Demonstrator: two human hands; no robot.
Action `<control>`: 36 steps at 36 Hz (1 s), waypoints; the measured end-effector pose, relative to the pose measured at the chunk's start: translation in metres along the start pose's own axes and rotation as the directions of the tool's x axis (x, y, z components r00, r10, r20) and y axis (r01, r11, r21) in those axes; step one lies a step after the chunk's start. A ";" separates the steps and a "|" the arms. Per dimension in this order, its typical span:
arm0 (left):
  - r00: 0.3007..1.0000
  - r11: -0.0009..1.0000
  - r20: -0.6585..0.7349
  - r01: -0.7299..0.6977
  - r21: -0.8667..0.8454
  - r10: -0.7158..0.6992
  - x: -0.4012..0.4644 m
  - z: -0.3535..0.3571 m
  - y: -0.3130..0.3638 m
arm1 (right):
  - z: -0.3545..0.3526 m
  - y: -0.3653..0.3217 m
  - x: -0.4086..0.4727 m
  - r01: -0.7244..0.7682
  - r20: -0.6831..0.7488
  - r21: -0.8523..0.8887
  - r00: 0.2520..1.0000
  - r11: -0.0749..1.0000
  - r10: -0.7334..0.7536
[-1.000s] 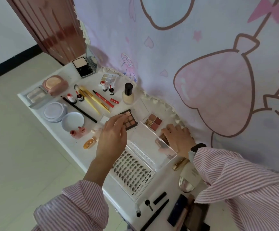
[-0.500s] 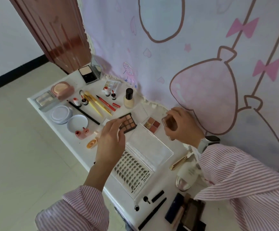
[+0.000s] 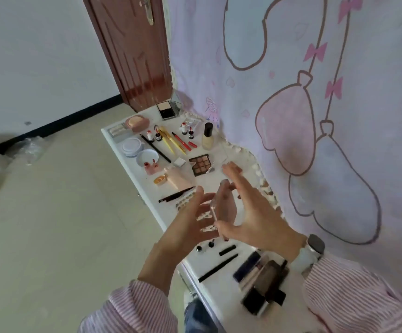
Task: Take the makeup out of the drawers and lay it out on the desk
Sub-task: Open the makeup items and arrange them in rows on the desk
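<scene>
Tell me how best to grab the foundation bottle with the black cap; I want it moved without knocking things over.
Grip the foundation bottle around its pale body below the cap, coming from above: it stands upright, and a red stick lies close beside it.

Both arms wear a loose shirt with thin pink and white stripes; the left sleeve [image 3: 132, 306] ends in a cuff at the forearm; the right sleeve [image 3: 353, 296] ends near the wrist; a watch [image 3: 311, 251] with white strap and dark face sits there.
</scene>
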State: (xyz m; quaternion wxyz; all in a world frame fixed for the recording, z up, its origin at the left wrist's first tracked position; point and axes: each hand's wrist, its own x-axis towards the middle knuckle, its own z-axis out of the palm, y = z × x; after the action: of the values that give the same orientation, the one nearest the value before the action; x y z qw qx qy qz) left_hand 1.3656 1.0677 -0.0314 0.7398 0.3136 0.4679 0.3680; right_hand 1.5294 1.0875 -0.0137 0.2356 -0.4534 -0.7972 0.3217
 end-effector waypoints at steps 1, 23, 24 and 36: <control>1.000 1.000 0.013 0.017 -0.018 -0.017 -0.010 0.003 -0.008 | 0.004 -0.004 -0.013 0.013 0.021 -0.022 1.000 1.000 -0.013; 0.927 0.924 -0.372 -0.099 -0.370 -0.049 -0.124 0.062 -0.166 | 0.069 -0.008 -0.202 -0.152 0.226 0.297 0.970 0.943 0.085; 0.923 0.921 -0.381 -0.105 -0.376 -0.051 -0.126 0.065 -0.166 | 0.070 -0.009 -0.205 -0.163 0.222 0.312 0.970 0.936 0.095; 0.900 0.959 -0.404 -0.239 -0.150 0.161 -0.162 0.067 -0.157 | 0.062 -0.051 -0.205 -0.371 0.265 0.422 0.923 0.827 0.278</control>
State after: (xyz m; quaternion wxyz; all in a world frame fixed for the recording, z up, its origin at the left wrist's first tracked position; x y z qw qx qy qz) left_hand 1.4202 0.8401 -0.0593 0.6178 0.2069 0.5318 0.5411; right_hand 1.5571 0.8708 -0.0362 0.2008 -0.4798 -0.6265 0.5804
